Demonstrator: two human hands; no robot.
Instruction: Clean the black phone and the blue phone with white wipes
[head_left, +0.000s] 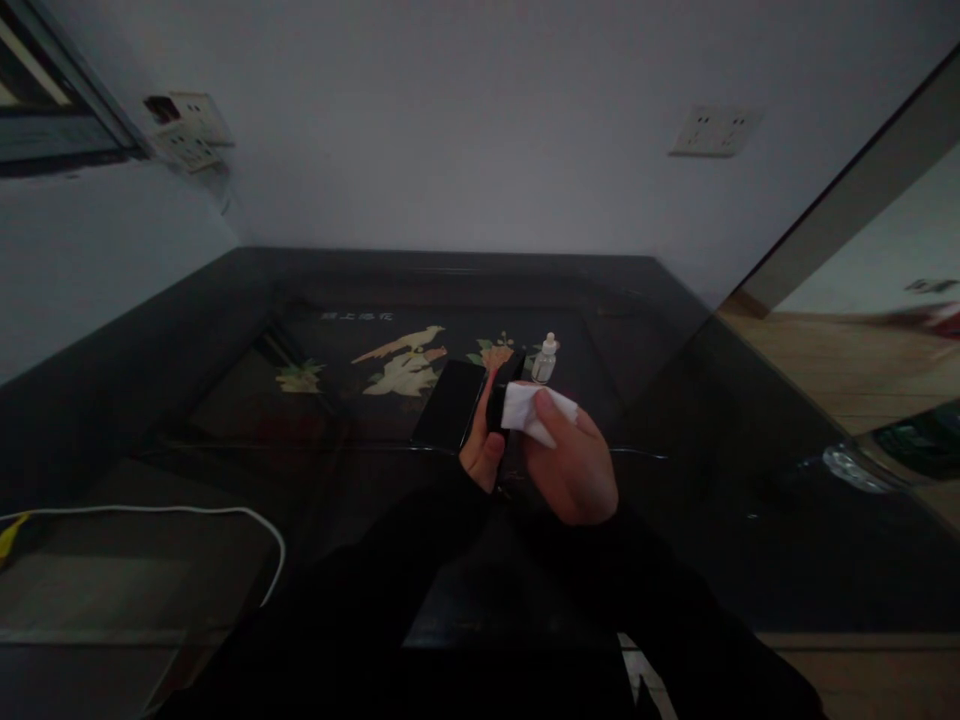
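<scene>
My left hand (484, 445) grips a small black object (501, 400) upright above the dark table (675, 480); what it is I cannot make out. My right hand (571, 462) pinches a folded white cloth (534, 410) and presses it against the black object's right side. Both sleeves are black. A dark phone (450, 403) lies flat on the table just left of my left hand. A small clear dropper bottle with a white cap (545, 359) stands upright just behind my hands.
The table's top shows an inlaid bird and flower picture (401, 365). A white cable (187, 512) curves across the lower left. Wall sockets (714, 130) sit on the back wall and at the left corner (187, 135). Wooden floor (840, 360) lies to the right.
</scene>
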